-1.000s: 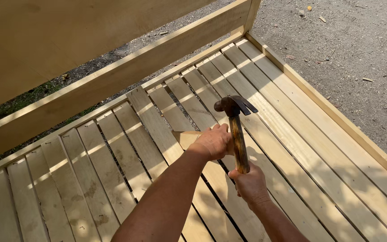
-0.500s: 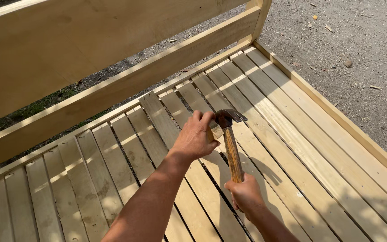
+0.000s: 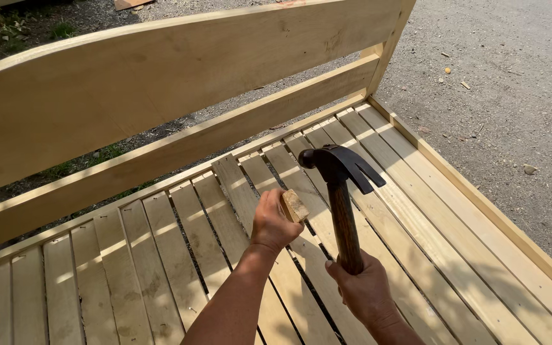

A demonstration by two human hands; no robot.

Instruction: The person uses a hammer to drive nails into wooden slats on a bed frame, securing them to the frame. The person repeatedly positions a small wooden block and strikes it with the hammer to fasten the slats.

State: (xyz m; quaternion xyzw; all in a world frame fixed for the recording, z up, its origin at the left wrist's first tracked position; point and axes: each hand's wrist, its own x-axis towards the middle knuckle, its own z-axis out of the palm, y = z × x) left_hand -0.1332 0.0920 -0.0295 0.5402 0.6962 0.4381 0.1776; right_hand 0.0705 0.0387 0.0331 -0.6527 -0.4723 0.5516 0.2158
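Pale yellow slats (image 3: pixel 180 255), dark, perhaps rusty-brown hammer (image 3: pixel 343 191), tan wood block (image 3: pixel 294 206).

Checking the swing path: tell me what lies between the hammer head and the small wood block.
Nothing visible: open air separates the hammer head from the wood block, which the left hand holds over the slats.

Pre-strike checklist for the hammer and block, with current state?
1. Right hand grips the hammer handle low down: ok.
2. Hammer head raised, apart from the slats: ok.
3. Left hand holds the wooden block over the slats: ok.
4. Block seated in a gap between slats: cannot tell, the hand hides its base.
5. Left fingers clear of the hammer's path: not ok, they wrap the block close beside the head.
6. Nail in place under the block: cannot tell.
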